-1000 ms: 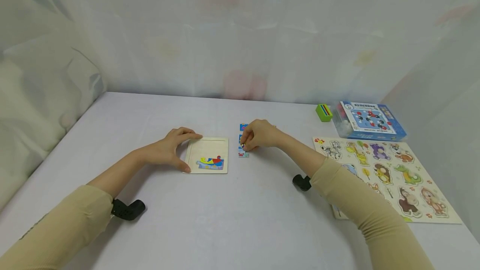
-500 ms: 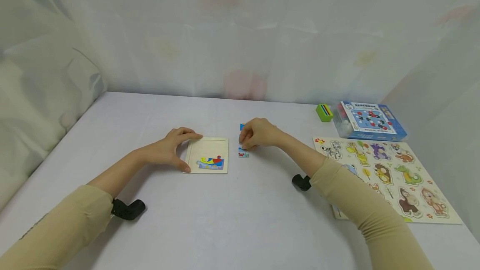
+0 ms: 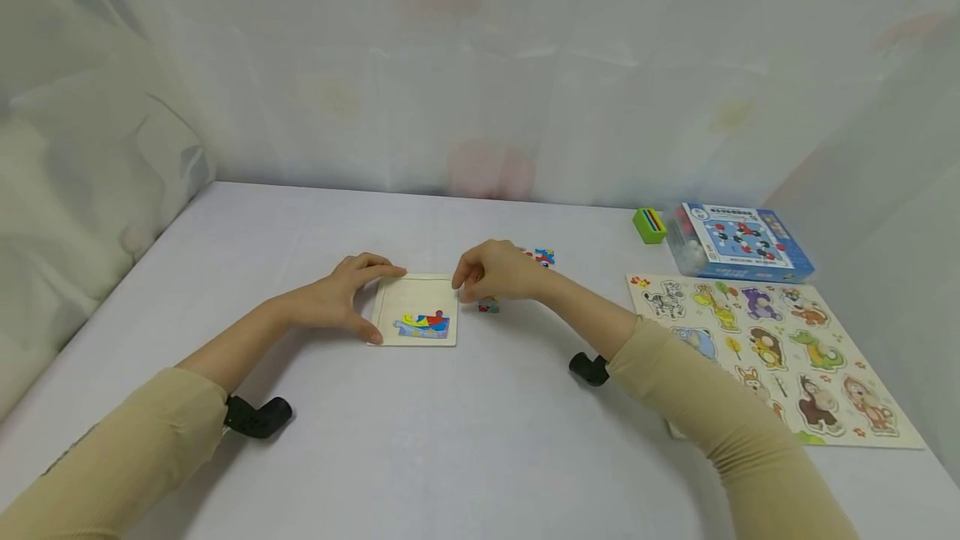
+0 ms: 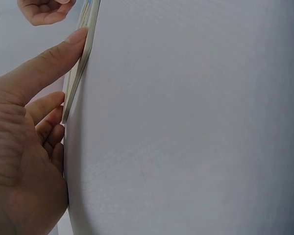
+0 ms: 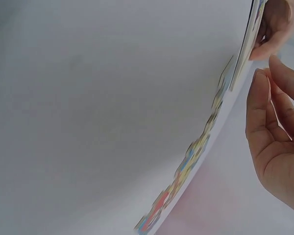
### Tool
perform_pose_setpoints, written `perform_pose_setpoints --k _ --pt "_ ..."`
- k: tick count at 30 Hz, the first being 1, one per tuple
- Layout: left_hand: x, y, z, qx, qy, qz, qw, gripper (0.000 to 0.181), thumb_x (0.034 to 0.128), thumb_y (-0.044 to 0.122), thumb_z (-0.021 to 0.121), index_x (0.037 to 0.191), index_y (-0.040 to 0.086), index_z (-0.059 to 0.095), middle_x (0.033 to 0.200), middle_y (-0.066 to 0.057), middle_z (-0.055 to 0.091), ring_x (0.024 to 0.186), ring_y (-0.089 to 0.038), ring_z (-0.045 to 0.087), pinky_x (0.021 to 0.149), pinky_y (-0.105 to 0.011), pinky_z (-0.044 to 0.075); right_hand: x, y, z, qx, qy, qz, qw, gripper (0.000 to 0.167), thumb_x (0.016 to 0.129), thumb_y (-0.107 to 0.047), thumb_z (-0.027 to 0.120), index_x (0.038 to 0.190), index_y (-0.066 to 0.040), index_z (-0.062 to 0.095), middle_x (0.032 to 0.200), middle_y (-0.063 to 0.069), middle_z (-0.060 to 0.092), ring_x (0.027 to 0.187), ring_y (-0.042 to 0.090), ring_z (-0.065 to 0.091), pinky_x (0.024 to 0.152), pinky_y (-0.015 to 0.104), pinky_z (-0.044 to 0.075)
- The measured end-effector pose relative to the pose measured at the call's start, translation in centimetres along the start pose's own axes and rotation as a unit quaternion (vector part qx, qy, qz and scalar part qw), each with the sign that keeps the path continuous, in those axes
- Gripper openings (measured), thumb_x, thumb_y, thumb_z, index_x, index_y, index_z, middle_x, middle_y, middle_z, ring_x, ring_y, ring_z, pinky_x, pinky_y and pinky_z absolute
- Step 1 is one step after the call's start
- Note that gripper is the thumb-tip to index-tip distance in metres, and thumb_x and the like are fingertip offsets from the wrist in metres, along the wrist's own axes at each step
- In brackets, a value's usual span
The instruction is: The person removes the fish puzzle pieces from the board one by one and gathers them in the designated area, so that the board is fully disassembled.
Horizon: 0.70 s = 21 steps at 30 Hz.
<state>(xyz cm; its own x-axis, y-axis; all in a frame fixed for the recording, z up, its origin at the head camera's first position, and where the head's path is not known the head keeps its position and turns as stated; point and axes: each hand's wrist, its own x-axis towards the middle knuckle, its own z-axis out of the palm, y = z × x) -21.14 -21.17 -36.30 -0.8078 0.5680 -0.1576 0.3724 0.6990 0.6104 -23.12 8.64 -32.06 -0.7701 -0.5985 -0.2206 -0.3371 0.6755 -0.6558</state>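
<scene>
My left hand (image 3: 337,294) grips a small square wooden puzzle tray (image 3: 412,294) at its left side, thumb on the near corner and fingers at the far corner. Joined colourful puzzle pieces (image 3: 422,325) lie inside along the tray's near side. My right hand (image 3: 498,269) hovers just beyond the tray's right edge, thumb and fingertips drawn close together. The right wrist view shows the fingertips (image 5: 259,78) nearly meeting, and no piece can be made out between them. Loose puzzle pieces (image 3: 543,257) lie on the table behind that hand, and one puzzle piece (image 3: 488,304) shows below it.
A large wooden animal puzzle board (image 3: 780,357) lies on the right, partly under the right forearm. Behind it stand a blue-labelled plastic box (image 3: 742,244) and a small green block (image 3: 648,226) with coloured stripes. Hanging cloth borders the table at the back and sides.
My right hand has moved left from the column of loose pieces to the tray's right edge. My left hand and the tray have barely moved.
</scene>
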Motion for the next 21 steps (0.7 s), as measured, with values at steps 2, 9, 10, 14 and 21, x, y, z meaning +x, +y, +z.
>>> perform_pose_setpoints --k 2,9,10,14,21 --pt "0.0 0.0 0.0 -0.001 -0.002 -0.001 1.0000 0.097 0.0674 0.043 0.088 0.150 0.023 0.040 0.153 -0.010 0.029 0.143 -0.035 0.020 0.112 -0.066 0.028 0.1 -0.3 0.2 0.002 -0.002 -0.009 1.0000 0.011 0.085 -0.016 0.075 0.096 -0.016 0.073 0.079 -0.003 0.066 0.075 0.011 0.060 0.071 0.022 0.048" --pt "0.1 -0.1 0.0 0.000 -0.001 0.000 1.0000 0.098 0.0673 0.043 0.088 0.150 0.025 0.040 0.153 -0.009 0.030 0.143 -0.034 0.020 0.112 -0.065 0.027 0.6 -1.1 1.0 -0.001 -0.011 -0.031 0.9994 0.012 0.086 -0.017 0.075 0.097 -0.015 0.072 0.077 -0.003 0.065 0.072 0.010 0.059 0.068 0.021 0.047" --pt "0.1 -0.1 0.0 0.000 -0.001 0.000 1.0000 0.098 0.0671 0.043 0.088 0.150 0.025 0.040 0.153 -0.009 0.030 0.143 -0.034 0.020 0.112 -0.065 0.027 0.7 -1.2 1.1 0.000 -0.013 -0.034 0.9993 0.012 0.086 -0.017 0.075 0.097 -0.014 0.072 0.077 -0.003 0.064 0.070 0.010 0.059 0.067 0.021 0.047" --pt "0.1 -0.2 0.0 -0.003 0.000 0.002 1.0000 0.098 0.0668 0.043 0.089 0.150 0.025 0.040 0.153 -0.009 0.030 0.143 -0.034 0.020 0.112 -0.065 0.027 0.9 -1.7 1.5 0.005 -0.021 -0.043 0.9989 0.014 0.085 -0.017 0.076 0.098 -0.013 0.072 0.077 -0.002 0.063 0.069 0.010 0.059 0.063 0.019 0.046" --pt "-0.1 -0.1 0.0 -0.005 -0.005 0.003 1.0000 0.097 0.0679 0.044 0.088 0.150 0.024 0.039 0.154 -0.009 0.029 0.143 -0.035 0.019 0.111 -0.067 0.027 1.3 -2.7 2.4 0.015 -0.040 -0.046 0.9980 0.016 0.085 -0.014 0.075 0.101 -0.012 0.071 0.078 -0.003 0.064 0.073 0.010 0.060 0.065 0.019 0.047"
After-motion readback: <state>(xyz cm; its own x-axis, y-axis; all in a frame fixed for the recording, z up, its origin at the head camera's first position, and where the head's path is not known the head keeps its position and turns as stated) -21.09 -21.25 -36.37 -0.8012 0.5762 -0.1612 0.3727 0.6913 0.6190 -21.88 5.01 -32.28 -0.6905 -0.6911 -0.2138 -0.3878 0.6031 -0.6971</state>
